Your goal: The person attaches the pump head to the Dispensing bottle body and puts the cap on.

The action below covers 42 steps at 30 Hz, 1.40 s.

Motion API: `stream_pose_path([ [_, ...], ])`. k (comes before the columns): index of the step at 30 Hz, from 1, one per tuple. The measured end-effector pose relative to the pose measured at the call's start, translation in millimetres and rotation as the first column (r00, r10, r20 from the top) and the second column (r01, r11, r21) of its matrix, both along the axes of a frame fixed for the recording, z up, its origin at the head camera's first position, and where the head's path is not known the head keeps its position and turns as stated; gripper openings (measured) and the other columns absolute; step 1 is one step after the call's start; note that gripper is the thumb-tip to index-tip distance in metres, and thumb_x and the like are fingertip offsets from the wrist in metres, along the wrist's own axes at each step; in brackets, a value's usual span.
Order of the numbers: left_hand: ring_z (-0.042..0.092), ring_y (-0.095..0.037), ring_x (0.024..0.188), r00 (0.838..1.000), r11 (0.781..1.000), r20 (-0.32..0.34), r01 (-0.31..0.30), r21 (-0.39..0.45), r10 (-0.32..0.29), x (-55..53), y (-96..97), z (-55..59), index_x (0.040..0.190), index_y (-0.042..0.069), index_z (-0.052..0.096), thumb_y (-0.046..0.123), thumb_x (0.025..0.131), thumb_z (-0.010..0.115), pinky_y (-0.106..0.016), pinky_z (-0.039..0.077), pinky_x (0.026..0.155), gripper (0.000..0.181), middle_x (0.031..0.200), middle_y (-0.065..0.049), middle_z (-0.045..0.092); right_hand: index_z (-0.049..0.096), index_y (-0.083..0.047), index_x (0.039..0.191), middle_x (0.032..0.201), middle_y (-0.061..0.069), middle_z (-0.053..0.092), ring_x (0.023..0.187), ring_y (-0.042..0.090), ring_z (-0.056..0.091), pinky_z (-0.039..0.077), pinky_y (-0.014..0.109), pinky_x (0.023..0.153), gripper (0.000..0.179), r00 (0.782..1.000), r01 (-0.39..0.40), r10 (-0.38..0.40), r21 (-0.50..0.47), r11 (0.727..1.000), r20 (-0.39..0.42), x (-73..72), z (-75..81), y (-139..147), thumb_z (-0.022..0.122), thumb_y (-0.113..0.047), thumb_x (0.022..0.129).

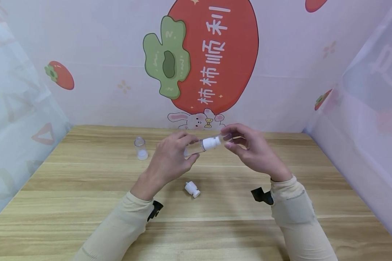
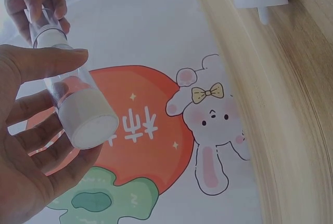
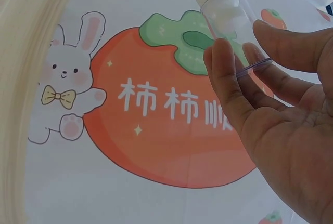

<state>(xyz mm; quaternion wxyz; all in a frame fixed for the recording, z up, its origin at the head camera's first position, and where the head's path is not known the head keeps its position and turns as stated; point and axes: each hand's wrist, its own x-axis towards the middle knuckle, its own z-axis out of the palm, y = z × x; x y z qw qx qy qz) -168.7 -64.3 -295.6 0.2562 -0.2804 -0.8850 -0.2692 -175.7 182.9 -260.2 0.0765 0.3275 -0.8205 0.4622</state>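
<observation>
Above the table, my left hand (image 1: 171, 154) grips the clear body of a small pump bottle (image 2: 88, 115), thumb on one side and fingers round the other. The bottle is tilted, its white base toward the left wrist camera. A white pump head (image 1: 211, 143) sits on its neck. My right hand (image 1: 253, 146) pinches a clear cap (image 3: 229, 16) between thumb and fingers at its closed end. The cap's open end surrounds part of the white pump head. Below the hands, another white pump head (image 1: 192, 189) lies on its side on the table.
A second clear bottle (image 1: 141, 148) with a white bottom stands toward the back left of the wooden table (image 1: 215, 235). Behind the table's far edge hangs a cloth backdrop (image 1: 111, 43) with a large red persimmon and a rabbit printed on it.
</observation>
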Motion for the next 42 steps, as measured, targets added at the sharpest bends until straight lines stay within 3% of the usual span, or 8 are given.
stream_pose_path([
  [15,0.062,-0.019,0.083,1.0,1.0,-0.016,0.001,-0.012,-0.002,1.1,1.3,0.1,0.11,0.008,0.075,0.013,0.078,0.088,-0.034,0.053,0.064,0.035,0.105,-0.004,0.071,0.061,0.003,0.121,0.114,0.008,0.066,0.101,0.021,0.064,0.055,0.032,0.091,0.032,1.0,-0.026,0.026,0.025,0.999,-0.003,1.6,-2.0,-5.9,0.068,0.01,0.091],
  [28,0.062,-0.019,0.082,1.0,1.0,-0.018,0.02,-0.015,-0.021,2.4,2.6,0.8,0.111,0.008,0.075,0.013,0.079,0.087,-0.034,0.054,0.064,0.034,0.103,-0.006,0.071,0.062,0.002,0.122,0.115,0.011,0.066,0.1,0.024,0.065,0.056,0.036,0.091,0.033,1.0,-0.016,0.016,0.046,0.999,-0.013,1.5,-4.8,-10.8,0.069,0.009,0.09],
  [42,0.065,-0.024,0.091,0.999,0.997,-0.039,0.014,-0.072,-0.017,4.7,4.1,2.2,0.117,0.009,0.074,0.015,0.08,0.088,-0.038,0.057,0.069,0.039,0.109,-0.008,0.07,0.064,0.002,0.12,0.112,0.01,0.066,0.1,0.022,0.064,0.056,0.037,0.091,0.032,0.999,0.009,-0.008,0.047,0.999,-0.033,0.2,-8.8,-14.2,0.07,0.009,0.09],
])
